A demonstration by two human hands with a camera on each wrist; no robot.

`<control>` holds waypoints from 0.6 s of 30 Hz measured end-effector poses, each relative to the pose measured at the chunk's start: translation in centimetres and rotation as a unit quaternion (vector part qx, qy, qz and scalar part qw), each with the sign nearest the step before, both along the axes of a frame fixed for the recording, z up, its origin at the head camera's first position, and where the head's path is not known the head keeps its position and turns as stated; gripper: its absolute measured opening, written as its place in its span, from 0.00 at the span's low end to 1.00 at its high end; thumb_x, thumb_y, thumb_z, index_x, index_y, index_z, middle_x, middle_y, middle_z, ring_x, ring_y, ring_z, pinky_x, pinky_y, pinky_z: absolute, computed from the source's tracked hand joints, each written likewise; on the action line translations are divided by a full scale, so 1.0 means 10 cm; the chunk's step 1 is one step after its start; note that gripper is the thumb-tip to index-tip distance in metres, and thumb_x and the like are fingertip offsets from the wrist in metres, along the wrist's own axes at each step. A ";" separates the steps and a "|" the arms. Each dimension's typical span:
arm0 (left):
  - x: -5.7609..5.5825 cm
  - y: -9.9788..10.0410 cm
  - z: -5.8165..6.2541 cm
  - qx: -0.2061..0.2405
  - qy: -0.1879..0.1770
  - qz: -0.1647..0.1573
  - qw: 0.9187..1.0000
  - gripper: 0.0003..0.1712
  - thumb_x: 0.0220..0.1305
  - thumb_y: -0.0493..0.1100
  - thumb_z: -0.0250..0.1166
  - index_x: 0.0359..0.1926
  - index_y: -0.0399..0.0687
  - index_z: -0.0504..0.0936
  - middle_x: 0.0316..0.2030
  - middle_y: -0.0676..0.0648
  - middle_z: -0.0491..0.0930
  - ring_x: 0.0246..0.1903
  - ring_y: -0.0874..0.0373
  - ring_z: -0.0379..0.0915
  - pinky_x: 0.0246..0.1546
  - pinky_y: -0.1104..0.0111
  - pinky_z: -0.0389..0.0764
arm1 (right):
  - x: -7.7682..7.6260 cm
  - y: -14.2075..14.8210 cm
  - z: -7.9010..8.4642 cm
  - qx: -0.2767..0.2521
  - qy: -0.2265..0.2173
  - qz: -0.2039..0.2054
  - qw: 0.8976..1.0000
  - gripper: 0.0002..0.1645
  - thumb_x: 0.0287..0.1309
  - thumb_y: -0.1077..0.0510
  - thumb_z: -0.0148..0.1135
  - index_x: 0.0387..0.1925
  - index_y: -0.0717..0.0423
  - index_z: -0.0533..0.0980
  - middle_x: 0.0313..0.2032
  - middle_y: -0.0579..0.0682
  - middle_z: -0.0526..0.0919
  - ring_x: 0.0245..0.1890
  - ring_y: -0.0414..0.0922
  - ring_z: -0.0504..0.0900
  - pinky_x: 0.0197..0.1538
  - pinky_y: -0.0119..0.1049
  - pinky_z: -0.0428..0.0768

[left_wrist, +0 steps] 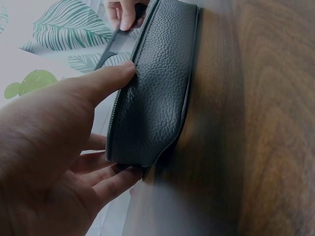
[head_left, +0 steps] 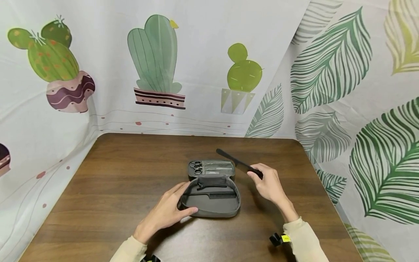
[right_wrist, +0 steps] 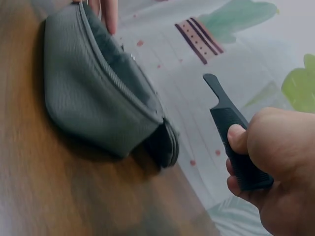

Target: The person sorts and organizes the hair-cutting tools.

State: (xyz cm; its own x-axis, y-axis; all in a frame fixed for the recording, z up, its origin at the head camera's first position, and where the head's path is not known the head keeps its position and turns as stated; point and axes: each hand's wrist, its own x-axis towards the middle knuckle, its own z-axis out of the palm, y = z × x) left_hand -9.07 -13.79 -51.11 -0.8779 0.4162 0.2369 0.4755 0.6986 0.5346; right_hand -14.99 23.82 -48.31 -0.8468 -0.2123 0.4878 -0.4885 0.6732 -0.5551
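A dark zippered case [head_left: 212,214] lies unfolded on the table. My left hand [head_left: 168,207] grips its left end, thumb at the front rim and fingers around the side, as the left wrist view of the case [left_wrist: 160,88] shows. To the right of the case, my right hand [head_left: 270,185] holds a black comb [head_left: 234,159] raised above the table. In the right wrist view, thumb and fingers pinch the toothed part of this comb [right_wrist: 224,118], its slim handle pointing away. A second black comb [head_left: 222,195] and a dark clip-like piece [head_left: 212,186] lie inside the case.
The case's lid [head_left: 212,162] lies back behind its body, with scissors [head_left: 197,167] and a clear pocket [head_left: 217,167] in it. Brown wood-grain table [head_left: 131,163] surrounds the case. Printed cloth [head_left: 203,65] hangs behind and at both sides.
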 end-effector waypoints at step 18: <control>0.02 0.00 0.01 0.008 -0.007 0.001 1.000 0.55 0.57 0.64 0.75 0.77 0.40 0.67 0.69 0.36 0.71 0.65 0.46 0.68 0.62 0.49 0.75 | 0.22 -0.41 0.44 -0.035 -0.046 0.134 0.989 0.04 0.65 0.60 0.69 0.35 0.47 0.86 0.31 0.40 0.83 0.27 0.39 0.75 0.28 0.31 0.73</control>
State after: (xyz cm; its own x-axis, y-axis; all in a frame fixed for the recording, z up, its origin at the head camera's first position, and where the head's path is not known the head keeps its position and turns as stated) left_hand -8.90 -13.84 -51.00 -0.8819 0.4105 0.2320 0.4668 0.6907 0.5524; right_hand -12.74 19.74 -43.87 -0.8062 -0.4034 0.4328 -0.5895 0.4852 -0.6459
